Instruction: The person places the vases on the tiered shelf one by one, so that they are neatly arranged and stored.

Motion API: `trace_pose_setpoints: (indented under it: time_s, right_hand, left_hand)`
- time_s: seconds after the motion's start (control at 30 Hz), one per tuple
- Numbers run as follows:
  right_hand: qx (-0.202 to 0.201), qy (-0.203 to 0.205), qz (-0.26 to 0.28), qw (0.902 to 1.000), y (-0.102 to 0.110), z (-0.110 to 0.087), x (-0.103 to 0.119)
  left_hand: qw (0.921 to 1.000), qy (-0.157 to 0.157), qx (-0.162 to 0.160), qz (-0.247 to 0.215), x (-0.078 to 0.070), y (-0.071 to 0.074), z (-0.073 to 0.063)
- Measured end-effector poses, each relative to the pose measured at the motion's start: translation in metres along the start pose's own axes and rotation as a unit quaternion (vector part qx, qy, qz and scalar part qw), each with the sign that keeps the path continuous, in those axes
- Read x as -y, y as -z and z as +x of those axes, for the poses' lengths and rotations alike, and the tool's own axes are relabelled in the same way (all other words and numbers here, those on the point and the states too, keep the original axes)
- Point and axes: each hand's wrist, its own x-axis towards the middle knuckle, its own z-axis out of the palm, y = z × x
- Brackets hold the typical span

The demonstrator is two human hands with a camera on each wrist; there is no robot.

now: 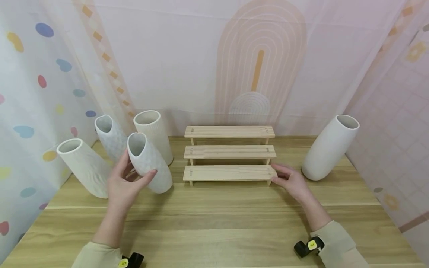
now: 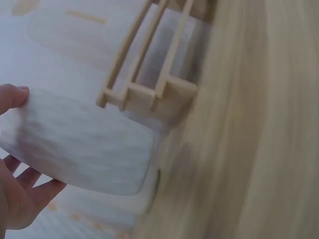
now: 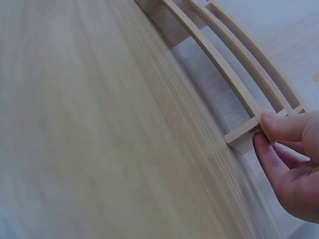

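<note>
My left hand [image 1: 125, 182] grips a white dimpled vase [image 1: 152, 167] between thumb and fingers, around its upper part. In the left wrist view the vase [image 2: 94, 144] shows its faceted side, with the thumb on one side and the fingers on the other. At the right end of a three-step wooden rack [image 1: 229, 173], my right hand [image 1: 291, 182] pinches the lowest step. The right wrist view shows thumb and fingertips on that corner of the rack [image 3: 219, 55].
Behind and beside the left hand stand a ribbed white vase [image 1: 155, 137], another dimpled vase [image 1: 112, 139] and a wavy-patterned vase [image 1: 85, 167]. A smooth white vase [image 1: 328, 149] stands at the right. A patterned curtain [image 1: 174, 56] hangs behind the wooden table [image 1: 207, 230].
</note>
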Motion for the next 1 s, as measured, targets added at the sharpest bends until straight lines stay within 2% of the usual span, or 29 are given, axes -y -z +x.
trace_pose_setpoints:
  time_s: [0.17,0.3,0.5,0.73,1.0]
  right_hand:
    - [0.001,-0.006,0.003,1.0,-0.001,0.0,0.0]
    - [-0.002,-0.006,0.004,1.0,-0.001,0.001,0.0]
    - [-0.008,-0.011,0.003,0.9999,-0.001,0.002,-0.001]
    - [-0.007,-0.017,0.011,0.9998,0.0,0.002,-0.002]
    - [0.003,-0.016,0.004,0.9999,0.003,0.004,-0.002]
  left_hand:
    - [0.9991,-0.008,0.025,-0.032,-0.019,-0.02,-0.003]
    - [0.9967,-0.018,0.058,-0.053,-0.027,-0.039,-0.004]
    - [0.9924,-0.034,0.092,-0.075,-0.031,-0.071,-0.006]
    - [0.9878,-0.029,0.124,-0.089,-0.036,-0.109,-0.011]
    - [0.9811,-0.044,0.161,-0.098,-0.044,-0.144,-0.013]
